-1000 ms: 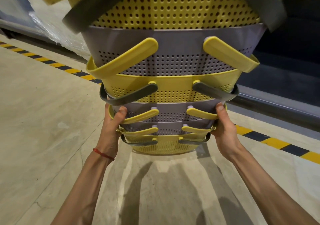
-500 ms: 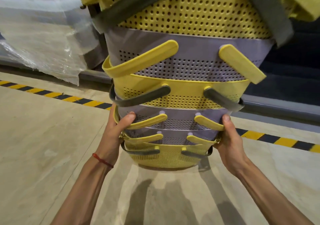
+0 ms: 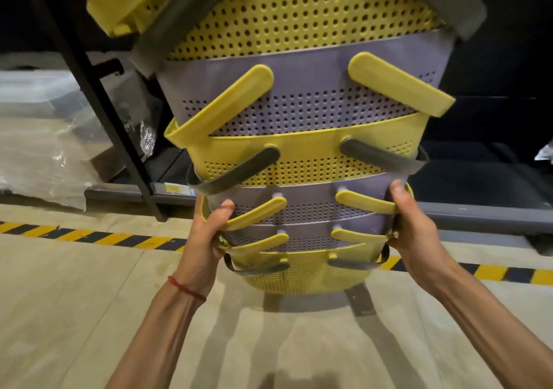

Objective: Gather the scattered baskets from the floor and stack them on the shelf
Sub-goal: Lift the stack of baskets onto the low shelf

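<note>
A: Where is the stack of baskets [image 3: 299,113] right now?

B: The person is holding it up in the air, just in front of the shelf [image 3: 478,213] and above the pale floor [image 3: 59,313], where its shadow is falling. The stack is leaning back towards the camera, and its top is running out of the frame.

A: And what are the hands doing?

B: The left hand [image 3: 206,239] is clamping the stack's left side low down. Its thumb is pressing over a yellow handle [image 3: 257,212] on a grey basket, and its fingers are curling round behind, out of sight. The right hand [image 3: 416,233] is gripping the opposite side at about the same height, with its thumb lying on the grey wall just above another yellow handle.

A: What is making up the stack?

B: Perforated yellow and grey baskets, nesting one inside another. The yellow ones are carrying dark grey handles and the grey ones yellow handles. The bottom basket [image 3: 308,275] is yellow and is hanging just below both hands.

A: Anything else showing?

B: A red cord [image 3: 185,288] is circling the left wrist. A yellow-and-black stripe [image 3: 98,237] is running across the floor along the foot of the shelf. A black upright [image 3: 98,95] is slanting down on the left, and a plastic-wrapped bundle [image 3: 39,149] is lying behind it.
</note>
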